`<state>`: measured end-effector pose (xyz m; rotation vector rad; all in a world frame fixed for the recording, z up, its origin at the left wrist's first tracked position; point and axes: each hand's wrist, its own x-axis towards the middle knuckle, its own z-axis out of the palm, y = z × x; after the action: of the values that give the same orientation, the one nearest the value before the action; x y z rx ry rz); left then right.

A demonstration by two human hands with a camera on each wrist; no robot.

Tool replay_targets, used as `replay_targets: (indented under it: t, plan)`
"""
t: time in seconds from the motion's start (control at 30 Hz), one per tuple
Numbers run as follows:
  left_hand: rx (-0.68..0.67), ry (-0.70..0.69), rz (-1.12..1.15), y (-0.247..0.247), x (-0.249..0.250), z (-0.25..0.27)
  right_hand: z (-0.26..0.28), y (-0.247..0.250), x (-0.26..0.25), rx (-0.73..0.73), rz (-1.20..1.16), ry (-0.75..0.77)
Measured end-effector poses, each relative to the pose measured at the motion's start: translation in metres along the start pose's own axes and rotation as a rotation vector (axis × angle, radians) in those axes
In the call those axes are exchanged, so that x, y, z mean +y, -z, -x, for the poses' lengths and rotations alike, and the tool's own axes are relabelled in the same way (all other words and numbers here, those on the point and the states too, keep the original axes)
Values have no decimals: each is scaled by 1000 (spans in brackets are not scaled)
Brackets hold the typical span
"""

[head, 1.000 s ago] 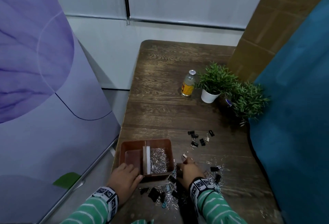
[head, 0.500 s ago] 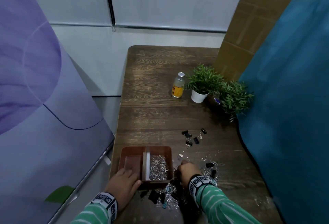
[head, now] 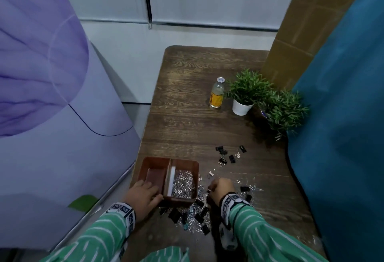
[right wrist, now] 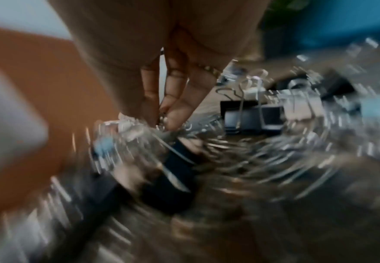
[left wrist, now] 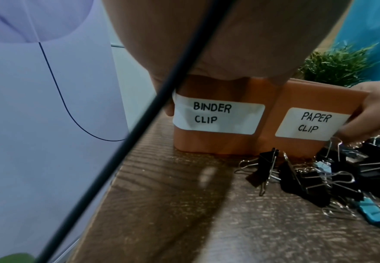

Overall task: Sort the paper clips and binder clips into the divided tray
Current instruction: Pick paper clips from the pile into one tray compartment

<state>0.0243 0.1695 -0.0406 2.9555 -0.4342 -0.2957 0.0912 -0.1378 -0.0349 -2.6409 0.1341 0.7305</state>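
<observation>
A brown divided tray (head: 154, 161) sits at the table's near left, its front labelled BINDER CLIP (left wrist: 216, 115) and PAPER CLIP (left wrist: 310, 123). Silver paper clips (head: 182, 184) fill its right compartment. The left compartment looks bare. My left hand (head: 143, 195) holds the tray's near-left rim, fingers over the edge. My right hand (head: 218, 188) is just right of the tray, its fingertips (right wrist: 173, 121) pinching paper clips from the loose scatter; that view is blurred. Black binder clips (left wrist: 297, 178) and a blue one (left wrist: 369, 211) lie piled in front of the tray.
More black binder clips (head: 226, 155) lie farther back, and loose paper clips (head: 251, 185) to the right. A bottle (head: 217, 95) and two potted plants (head: 247, 91) stand at the back right. A teal cloth (head: 342, 137) borders the right edge, a purple panel (head: 52, 95) the left.
The head view has shifted a little. My left hand stays on the tray. My right hand stays beside the tray's right wall, working in the loose clips.
</observation>
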Motion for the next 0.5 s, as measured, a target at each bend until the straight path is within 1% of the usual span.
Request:
replay_targets:
  t: [0.07,0.1,0.17,0.23,0.33,0.4,0.47,0.5]
  plan:
    - [-14,-5,0,3,3,1,-1,2,4,46,-267,-106]
    - [-17,-14,3,6,5,1,0,5,4,69,-407,-136]
    - [-31,-15,11,10,8,-1,3,10,2,122,-615,-145]
    - [-64,-5,8,12,11,-3,6,19,-2,148,-755,-119]
    - [-81,1,10,13,13,-6,9,28,-13,167,-888,-66]
    - [-78,1,8,11,13,-7,13,32,-24,151,-967,-33]
    - [-46,-7,4,8,12,-8,17,32,-37,125,-946,35]
    - [-34,-11,-3,6,11,-8,18,30,-43,125,-885,76]
